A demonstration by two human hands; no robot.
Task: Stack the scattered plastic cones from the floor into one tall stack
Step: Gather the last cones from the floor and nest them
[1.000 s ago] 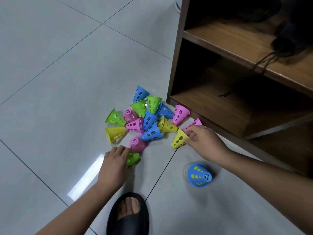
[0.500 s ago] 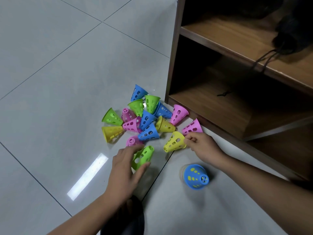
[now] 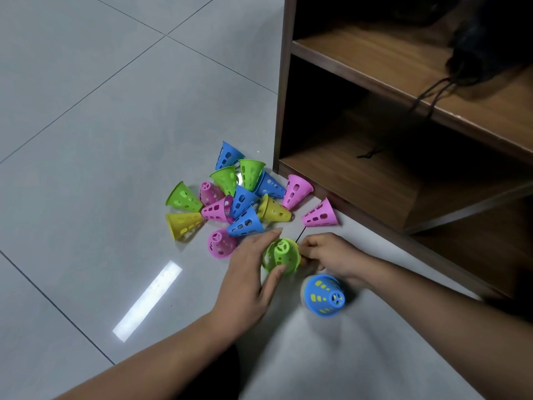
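Observation:
My left hand [image 3: 248, 281] grips a green cone [image 3: 281, 256] between thumb and fingers, tip pointing up toward the camera, just above the floor. My right hand [image 3: 327, 255] meets it from the right with curled fingers, pinching a yellow cone. The green cone hides that one except for a thin yellow edge. A short stack topped by a blue cone [image 3: 324, 295] stands on the floor below my right wrist, with yellow showing through its holes. Several loose cones [image 3: 245, 223] in green, pink, blue and yellow lie scattered behind the hands.
A dark wooden shelf unit [image 3: 284, 111] stands at the right, its lower shelf just behind the cones. A pink cone [image 3: 320, 215] lies against its base. The grey tiled floor [image 3: 101, 140] spreads to the left, and something dark [image 3: 213, 373] shows between my forearms.
My left hand lifted the green cone off the floor and carried it right. My right hand drew the yellow cone toward me, and the two cones now meet between the hands.

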